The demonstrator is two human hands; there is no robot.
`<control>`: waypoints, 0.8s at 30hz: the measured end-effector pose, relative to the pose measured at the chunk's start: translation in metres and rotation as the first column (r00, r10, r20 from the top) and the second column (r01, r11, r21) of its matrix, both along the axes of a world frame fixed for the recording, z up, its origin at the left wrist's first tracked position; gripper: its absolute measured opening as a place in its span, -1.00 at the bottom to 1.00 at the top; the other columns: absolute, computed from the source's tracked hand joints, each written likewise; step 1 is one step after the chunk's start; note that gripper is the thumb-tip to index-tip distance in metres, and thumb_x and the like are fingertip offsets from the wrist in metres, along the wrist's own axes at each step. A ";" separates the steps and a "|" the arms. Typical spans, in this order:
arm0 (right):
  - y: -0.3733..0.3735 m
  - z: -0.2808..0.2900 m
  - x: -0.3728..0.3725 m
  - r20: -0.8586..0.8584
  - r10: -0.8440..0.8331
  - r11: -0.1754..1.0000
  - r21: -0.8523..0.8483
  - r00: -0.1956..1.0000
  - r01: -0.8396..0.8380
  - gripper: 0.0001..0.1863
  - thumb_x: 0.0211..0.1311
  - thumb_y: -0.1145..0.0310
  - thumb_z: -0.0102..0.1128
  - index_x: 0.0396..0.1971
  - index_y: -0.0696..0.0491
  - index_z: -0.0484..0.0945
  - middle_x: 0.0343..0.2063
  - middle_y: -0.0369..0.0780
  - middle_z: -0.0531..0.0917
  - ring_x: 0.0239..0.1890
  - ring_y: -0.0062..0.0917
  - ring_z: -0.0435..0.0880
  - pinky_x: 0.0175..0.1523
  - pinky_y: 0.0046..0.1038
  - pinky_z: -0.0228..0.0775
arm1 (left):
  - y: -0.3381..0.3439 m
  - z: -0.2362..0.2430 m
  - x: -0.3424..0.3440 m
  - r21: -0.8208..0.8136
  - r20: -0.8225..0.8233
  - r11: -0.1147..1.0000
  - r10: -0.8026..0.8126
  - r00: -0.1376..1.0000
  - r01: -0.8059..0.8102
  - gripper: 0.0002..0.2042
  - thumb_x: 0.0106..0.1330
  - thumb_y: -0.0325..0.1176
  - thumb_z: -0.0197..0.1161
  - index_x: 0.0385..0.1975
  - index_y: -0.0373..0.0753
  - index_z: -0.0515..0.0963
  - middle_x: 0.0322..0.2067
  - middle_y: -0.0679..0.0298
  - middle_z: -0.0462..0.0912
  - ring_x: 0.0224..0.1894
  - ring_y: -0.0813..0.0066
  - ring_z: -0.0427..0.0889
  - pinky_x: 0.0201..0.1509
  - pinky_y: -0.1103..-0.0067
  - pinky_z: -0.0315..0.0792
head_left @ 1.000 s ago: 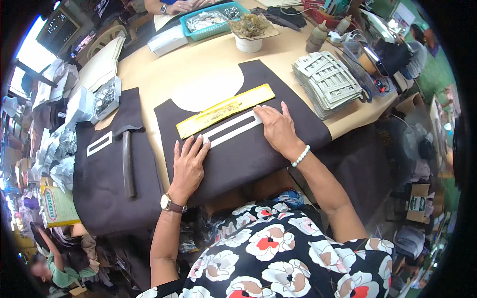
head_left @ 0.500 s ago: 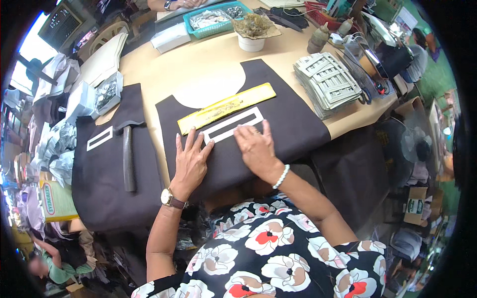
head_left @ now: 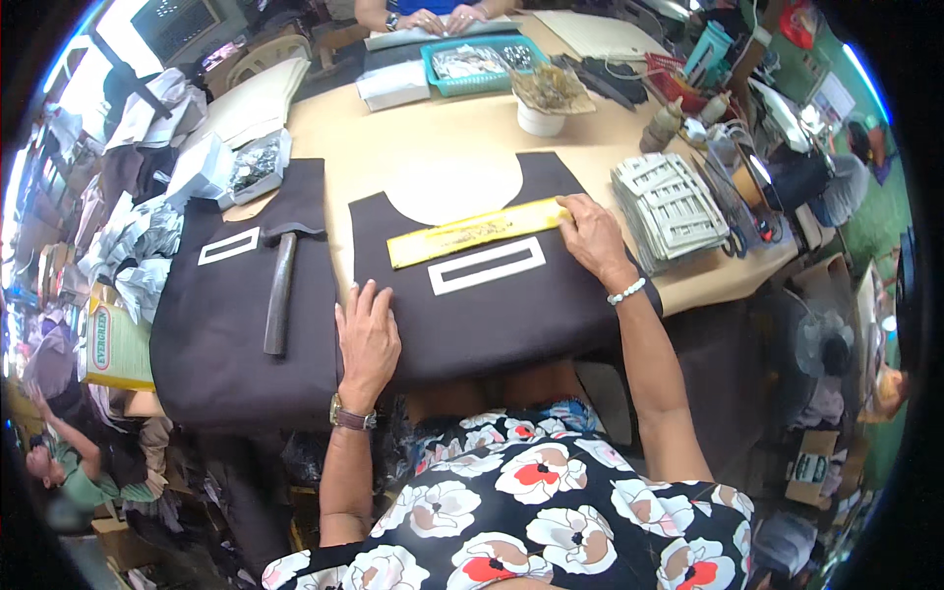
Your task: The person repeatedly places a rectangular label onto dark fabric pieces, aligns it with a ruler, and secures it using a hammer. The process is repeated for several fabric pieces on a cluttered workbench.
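Note:
A dark fabric piece [head_left: 462, 339] with a curved neck cutout lies flat on the table before me. Across it, just below the cutout, rests a long yellow flat bar [head_left: 433, 249] with worn dark marks. My right hand [head_left: 596, 241] has its fingers closed on the bar's right end. Just below the bar sits a white rectangular frame-shaped piece [head_left: 536, 258] with a long slot. My left hand [head_left: 368, 339] lies on the fabric's left edge, fingers stretched out, holding nothing. To its left, a hammer [head_left: 280, 295] rests on a second dark fabric piece [head_left: 216, 334] bearing a similar white frame [head_left: 204, 258].
On the right stands a stack of pale slotted pieces [head_left: 669, 211]. Farther back are a white pot [head_left: 541, 122], a teal basket [head_left: 482, 87] and squeeze bottles [head_left: 662, 128]. A box of small parts [head_left: 258, 169] stands left. Another person's hands [head_left: 442, 20] work across the table.
My right hand has left the white frame and moved right to the yellow bar's end. My left hand has drawn back from the frame to the fabric's left edge. The view has shifted.

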State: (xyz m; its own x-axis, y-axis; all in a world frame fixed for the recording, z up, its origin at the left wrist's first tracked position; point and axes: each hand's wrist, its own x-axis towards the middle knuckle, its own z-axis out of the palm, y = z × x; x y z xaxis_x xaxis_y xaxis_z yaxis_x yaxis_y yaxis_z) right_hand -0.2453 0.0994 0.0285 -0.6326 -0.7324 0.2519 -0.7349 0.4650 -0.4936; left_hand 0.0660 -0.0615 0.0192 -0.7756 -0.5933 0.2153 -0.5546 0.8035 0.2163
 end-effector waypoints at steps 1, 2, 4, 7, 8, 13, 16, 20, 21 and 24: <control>-0.005 0.001 -0.002 -0.064 0.078 0.995 0.059 0.995 -0.074 -0.63 0.16 0.16 0.11 -0.04 -0.05 0.58 0.03 -0.12 0.52 0.12 -0.24 0.44 0.27 -0.09 0.12 | -0.001 -0.005 -0.007 0.028 -0.075 0.998 0.053 0.996 -0.051 -0.63 0.32 -0.34 0.05 0.11 -0.27 0.38 0.16 -0.01 0.34 0.28 -0.06 0.20 0.30 0.02 0.08; -0.015 -0.002 0.003 -0.123 0.165 0.982 0.116 0.979 -0.151 -0.57 0.15 0.09 0.14 0.01 -0.08 0.56 0.11 -0.11 0.45 0.20 -0.21 0.36 0.30 -0.03 0.06 | 0.000 -0.007 -0.013 0.053 -0.148 0.993 0.114 0.982 -0.108 -0.59 0.33 -0.31 0.06 0.15 -0.27 0.33 0.18 -0.04 0.31 0.28 -0.08 0.20 0.31 0.04 0.08; -0.039 -0.015 0.003 -0.106 0.301 0.935 0.229 0.948 -0.271 -0.49 0.14 0.01 0.18 0.10 -0.16 0.50 0.24 -0.11 0.32 0.33 -0.12 0.16 0.35 0.07 -0.11 | 0.003 -0.008 -0.025 0.116 -0.198 0.976 0.206 0.958 -0.186 -0.47 0.34 -0.22 0.08 0.27 -0.29 0.20 0.24 -0.14 0.22 0.29 -0.13 0.16 0.32 0.09 0.07; -0.088 -0.033 -0.013 -0.177 0.309 0.937 0.227 0.935 -0.266 -0.47 0.15 -0.03 0.16 0.13 -0.20 0.45 0.25 -0.06 0.27 0.34 -0.07 0.12 0.35 0.09 -0.14 | 0.004 -0.038 -0.036 0.077 -0.184 0.965 0.260 0.948 -0.250 -0.41 0.32 -0.18 0.11 0.27 -0.34 0.17 0.26 -0.19 0.16 0.31 -0.19 0.10 0.34 0.09 0.03; -0.105 -0.046 -0.028 -0.253 0.261 0.958 0.188 0.932 -0.217 -0.48 0.16 -0.02 0.15 0.13 -0.20 0.45 0.24 -0.06 0.28 0.33 -0.07 0.13 0.35 0.09 -0.13 | 0.006 -0.031 -0.041 0.089 -0.197 0.969 0.244 0.950 -0.230 -0.39 0.31 -0.18 0.12 0.28 -0.35 0.15 0.26 -0.24 0.12 0.31 -0.21 0.09 0.33 0.10 0.03; -0.132 -0.029 -0.038 -0.320 0.002 0.993 0.112 0.947 0.036 -0.47 0.19 0.13 0.13 0.08 0.15 0.41 0.16 0.00 0.37 0.24 -0.10 0.26 0.31 -0.07 0.04 | 0.011 -0.021 -0.037 0.134 -0.156 0.925 0.374 0.914 -0.355 -0.44 0.30 -0.20 0.11 0.25 -0.33 0.23 0.23 -0.31 0.14 0.29 -0.23 0.12 0.29 0.06 0.08; -0.072 -0.026 -0.034 -0.315 -0.267 0.955 0.044 0.911 0.295 -0.44 0.11 0.23 0.23 -0.01 0.34 0.39 0.03 0.11 0.44 0.06 -0.09 0.43 0.19 -0.20 0.23 | 0.009 -0.026 -0.034 0.056 -0.153 0.941 0.339 0.928 -0.334 -0.55 0.31 -0.24 0.10 0.14 -0.37 0.39 0.20 -0.20 0.26 0.23 -0.18 0.24 0.25 0.05 0.14; -0.004 -0.034 -0.001 -0.284 -0.319 0.904 0.193 0.904 0.380 -0.60 0.20 0.31 0.14 -0.11 0.34 0.41 -0.05 0.10 0.47 0.06 -0.05 0.40 0.20 -0.18 0.21 | 0.009 -0.031 -0.026 0.050 -0.254 0.957 0.288 0.923 -0.285 -0.61 0.29 -0.37 0.08 0.09 -0.42 0.41 0.13 -0.03 0.42 0.21 -0.06 0.32 0.25 0.12 0.19; -0.001 -0.018 0.015 -0.135 -0.370 0.894 0.216 0.919 0.392 -0.66 0.20 0.35 0.12 -0.14 0.29 0.42 -0.01 0.07 0.46 0.09 -0.07 0.38 0.17 -0.17 0.24 | 0.011 -0.030 -0.023 0.079 -0.298 0.962 0.273 0.915 -0.261 -0.62 0.28 -0.41 0.08 0.08 -0.42 0.42 0.10 -0.05 0.44 0.17 -0.06 0.37 0.23 0.17 0.22; 0.016 -0.030 0.026 -0.115 -0.217 0.976 -0.044 0.969 0.214 -0.81 0.25 0.42 0.06 -0.27 0.27 0.41 -0.14 0.05 0.53 -0.08 -0.06 0.46 0.02 -0.26 0.32 | 0.029 -0.012 -0.012 0.301 -0.511 0.943 0.283 0.811 -0.140 -0.64 0.21 -0.60 0.07 0.04 -0.44 0.45 0.01 -0.07 0.54 0.04 0.04 0.55 0.16 0.31 0.37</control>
State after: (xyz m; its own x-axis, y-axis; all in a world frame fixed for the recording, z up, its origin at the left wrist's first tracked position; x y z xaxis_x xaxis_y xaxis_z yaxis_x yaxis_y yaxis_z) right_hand -0.2191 0.1152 -0.0014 -0.7389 -0.5726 0.3551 -0.6731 0.6047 -0.4256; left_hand 0.0536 -0.0329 0.0070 -0.4241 -0.8167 0.3913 -0.4394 0.5634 0.6997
